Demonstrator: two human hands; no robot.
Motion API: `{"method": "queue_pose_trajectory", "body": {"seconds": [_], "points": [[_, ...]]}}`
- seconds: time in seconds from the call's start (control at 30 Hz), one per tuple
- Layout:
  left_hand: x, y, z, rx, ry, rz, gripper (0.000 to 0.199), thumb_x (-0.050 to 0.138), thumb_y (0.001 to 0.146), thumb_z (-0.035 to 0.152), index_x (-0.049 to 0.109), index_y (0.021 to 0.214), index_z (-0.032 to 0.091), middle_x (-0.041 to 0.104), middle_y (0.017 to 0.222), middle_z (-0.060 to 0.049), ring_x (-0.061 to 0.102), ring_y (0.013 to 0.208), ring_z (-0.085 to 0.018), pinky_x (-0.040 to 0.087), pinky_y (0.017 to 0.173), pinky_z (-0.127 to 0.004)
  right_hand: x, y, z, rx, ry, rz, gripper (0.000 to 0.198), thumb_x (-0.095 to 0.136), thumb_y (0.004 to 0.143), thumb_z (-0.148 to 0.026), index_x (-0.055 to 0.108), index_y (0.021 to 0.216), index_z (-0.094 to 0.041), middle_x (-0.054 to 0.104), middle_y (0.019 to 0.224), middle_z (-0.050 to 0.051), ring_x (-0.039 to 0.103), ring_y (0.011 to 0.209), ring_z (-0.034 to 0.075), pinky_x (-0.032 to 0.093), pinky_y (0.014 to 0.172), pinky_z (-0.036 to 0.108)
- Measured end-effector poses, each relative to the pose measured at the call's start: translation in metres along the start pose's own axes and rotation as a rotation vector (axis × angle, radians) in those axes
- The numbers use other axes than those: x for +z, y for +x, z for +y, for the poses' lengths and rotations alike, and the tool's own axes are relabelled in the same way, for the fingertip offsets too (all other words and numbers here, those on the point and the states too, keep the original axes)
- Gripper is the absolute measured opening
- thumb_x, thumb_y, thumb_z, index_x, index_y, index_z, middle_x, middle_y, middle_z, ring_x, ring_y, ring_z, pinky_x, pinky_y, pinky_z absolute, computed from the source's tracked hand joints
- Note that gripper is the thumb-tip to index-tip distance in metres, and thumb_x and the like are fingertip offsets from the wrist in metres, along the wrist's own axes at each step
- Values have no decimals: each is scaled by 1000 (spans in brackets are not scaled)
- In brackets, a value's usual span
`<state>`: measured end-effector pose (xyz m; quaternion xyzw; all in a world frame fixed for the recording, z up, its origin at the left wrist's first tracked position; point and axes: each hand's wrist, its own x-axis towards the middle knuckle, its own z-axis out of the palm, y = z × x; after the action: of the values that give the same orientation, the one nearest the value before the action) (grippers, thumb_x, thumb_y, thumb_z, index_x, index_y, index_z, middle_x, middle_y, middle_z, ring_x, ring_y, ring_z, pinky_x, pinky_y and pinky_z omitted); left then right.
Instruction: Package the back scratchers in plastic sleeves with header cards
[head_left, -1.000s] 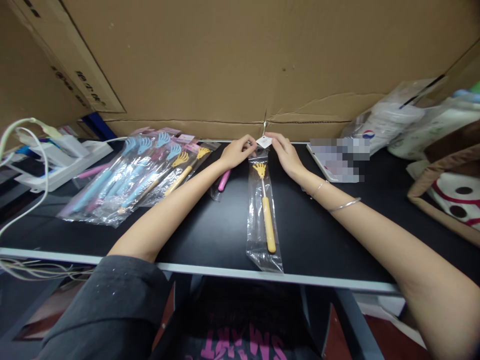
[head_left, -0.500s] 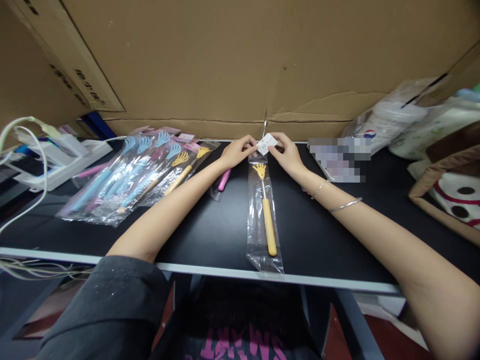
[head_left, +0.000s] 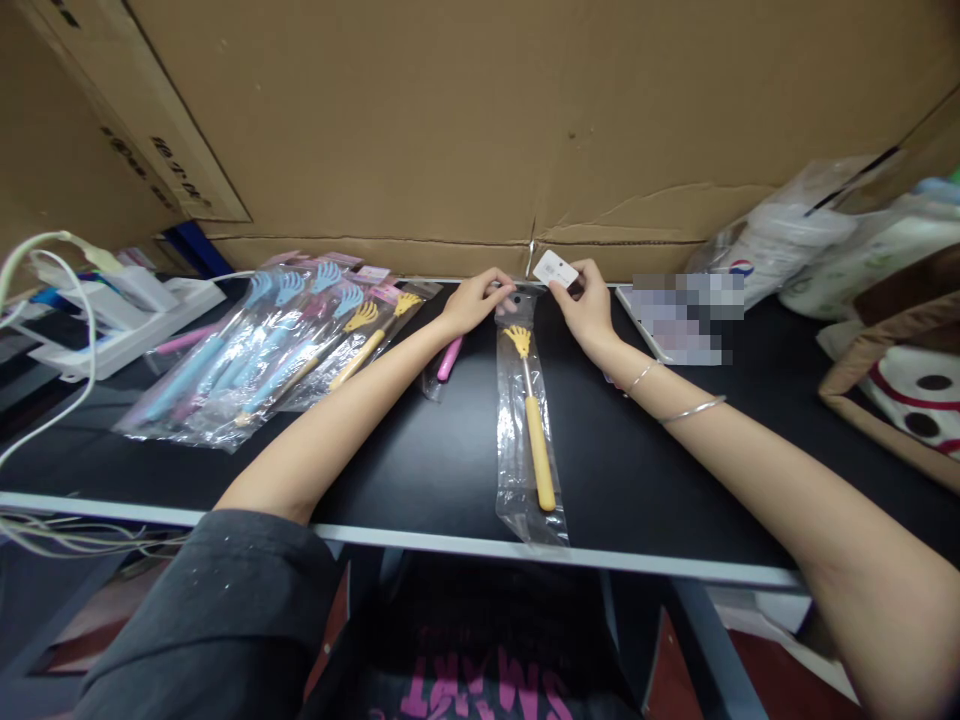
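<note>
A yellow back scratcher [head_left: 537, 440] with a hand-shaped head lies in a clear plastic bag [head_left: 513, 480] on the black desk, its handle towards me. My left hand [head_left: 477, 302] pinches the bag's far top corner between thumb and fingers. In my right hand [head_left: 589, 312], to the right of the bag's top, is a small white card [head_left: 555, 268] with printing and a small hole, gripped by its lower edge. Beneath my left wrist, a pink handle [head_left: 450, 358] in clear wrap lies partly hidden.
Several bagged back scratchers, blue [head_left: 259, 345] and yellow [head_left: 367, 355], lie in a pile on the left. Beyond them sits a white power strip [head_left: 142, 325] with cables. On the right are a flat blurred item [head_left: 660, 325], a bagged cup [head_left: 787, 245] and a brown-handled bag [head_left: 847, 350]. Cardboard [head_left: 450, 130] walls the back.
The white card has moved right and slightly up with my right hand, away from the bag's top and my left hand. My left hand stays at the bag.
</note>
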<state>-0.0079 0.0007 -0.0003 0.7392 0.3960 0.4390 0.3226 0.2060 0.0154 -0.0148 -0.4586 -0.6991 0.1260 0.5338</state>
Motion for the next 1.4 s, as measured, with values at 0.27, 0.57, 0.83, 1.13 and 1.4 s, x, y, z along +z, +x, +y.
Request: {"method": "queue_pose_trajectory", "body": {"seconds": [0.27, 0.57, 0.83, 1.13, 1.4], "points": [[0, 0, 4, 27, 65, 33, 19, 47, 101, 31, 56, 90, 19, 75, 79, 0, 68, 71, -12, 51, 78, -24, -2, -1, -12, -44, 33, -10, 40, 49, 93, -64, 59, 103, -27, 68, 94, 9, 66, 91, 27, 54, 82, 46], [-1, 1, 1, 69, 117, 77, 16, 44, 100, 22, 59, 99, 18, 76, 92, -2, 71, 95, -15, 49, 95, -27, 5, -3, -9, -74, -32, -191, 35, 57, 90, -60, 63, 96, -26, 70, 97, 8, 63, 95, 27, 53, 92, 48], [0, 4, -7, 66, -42, -10, 19, 42, 101, 24, 57, 110, 18, 77, 95, -4, 73, 95, -15, 52, 95, -29, 9, 0, -1, -19, -35, -228, 25, 62, 88, -50, 59, 90, -25, 72, 95, 8, 65, 97, 29, 51, 97, 51], [-1, 4, -9, 100, -47, -49, 23, 47, 100, 32, 56, 115, 18, 77, 99, -5, 73, 104, -17, 49, 104, -33, 9, 0, -1, -15, 49, -289, 21, 57, 93, -47, 55, 94, -26, 70, 87, 5, 65, 97, 27, 49, 101, 50], [-2, 3, -7, 93, 5, 1, 22, 49, 99, 32, 59, 113, 17, 74, 109, -6, 72, 106, -18, 48, 104, -32, 12, 0, -2, -29, 81, -277, 24, 55, 92, -50, 56, 99, -26, 70, 85, 3, 65, 100, 27, 48, 103, 49]]}}
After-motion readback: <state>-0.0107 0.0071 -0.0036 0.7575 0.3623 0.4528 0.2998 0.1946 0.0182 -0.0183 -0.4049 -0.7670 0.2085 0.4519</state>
